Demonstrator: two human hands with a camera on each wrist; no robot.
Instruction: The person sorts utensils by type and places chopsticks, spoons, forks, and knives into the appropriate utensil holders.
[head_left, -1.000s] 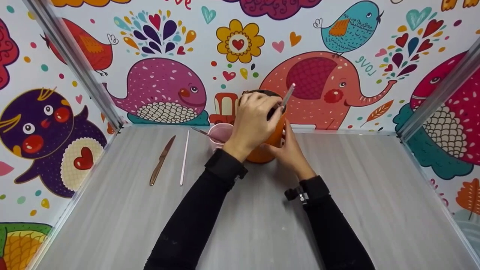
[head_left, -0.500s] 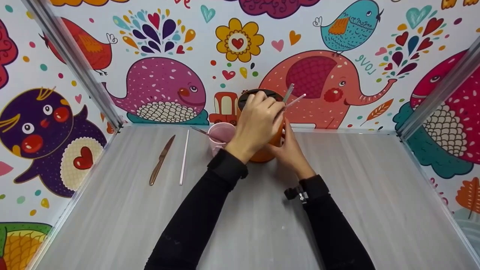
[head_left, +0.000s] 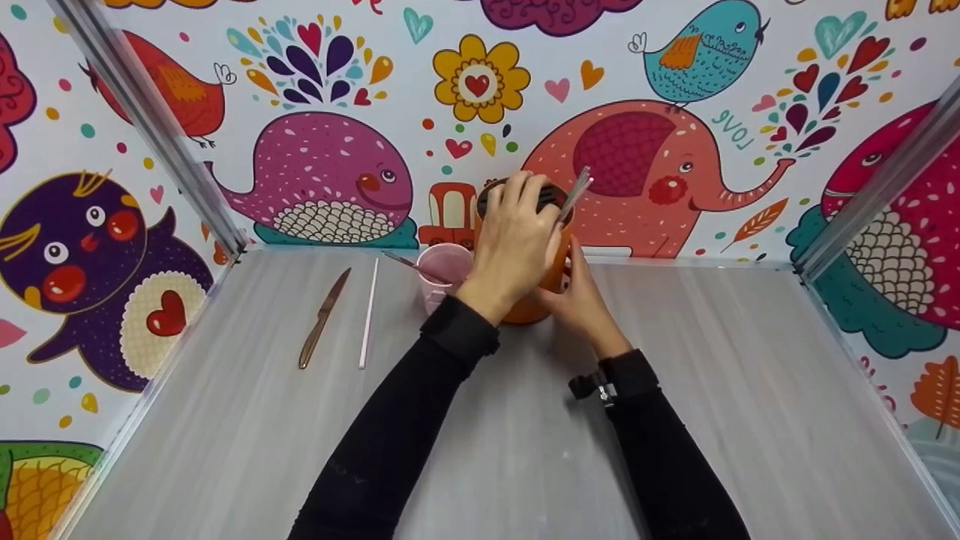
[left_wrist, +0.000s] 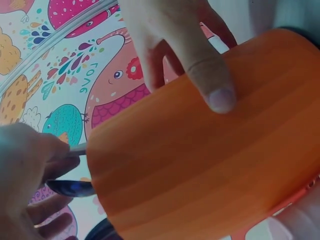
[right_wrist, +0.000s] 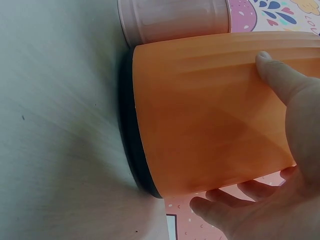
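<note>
An orange holder (head_left: 525, 311) with a black slotted top stands upright near the back wall; its black base shows in the right wrist view. My right hand (head_left: 581, 300) grips its side, thumb (right_wrist: 280, 75) on the near face. Above the top, my left hand (head_left: 517, 236) pinches a thin pale stick (head_left: 579, 187) at the right rim. Two stick ends lie nearly together there, so they are hard to tell apart. In the left wrist view, the left hand's fingers close on a grey rod (left_wrist: 78, 149), beside a dark spoon (left_wrist: 71, 188) at the holder's mouth.
A pink cup (head_left: 442, 262) with a utensil leaning in it stands just left of the holder. Farther left on the table lie a copper-coloured knife (head_left: 324, 319) and a thin whitish-pink stick (head_left: 369, 315). Printed walls enclose the back and sides.
The pale stick in my left hand swung out to the right, then back against the other stick end. My left fingers shifted slightly over the top. The right hand kept its grip.
</note>
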